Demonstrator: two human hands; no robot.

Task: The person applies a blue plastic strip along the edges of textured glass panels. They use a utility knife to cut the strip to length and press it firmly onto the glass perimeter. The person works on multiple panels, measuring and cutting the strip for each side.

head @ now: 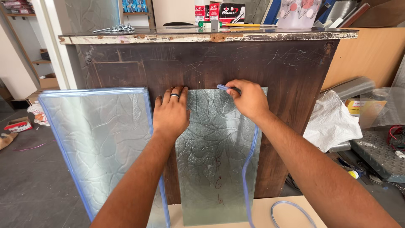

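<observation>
Pressing clear blue edging onto the top edge of a textured glass pane.

Steadying the upright pane (217, 156) with the left hand (171, 113), fingers nearly straight and lying close together, flat over the pane's top left corner, fingertips reaching onto the dark wooden counter front (211, 63) behind, a ring on one finger. Pinching the end of the blue edging strip (249, 169) at the pane's top edge with the right hand (249, 100), fingers curled tight around it, thumb side toward the glass. Trailing down along the pane's right edge, looping onto the pale board (261, 213) below. Leaning just to the left, a second pane (99, 143), already edged in blue.
</observation>
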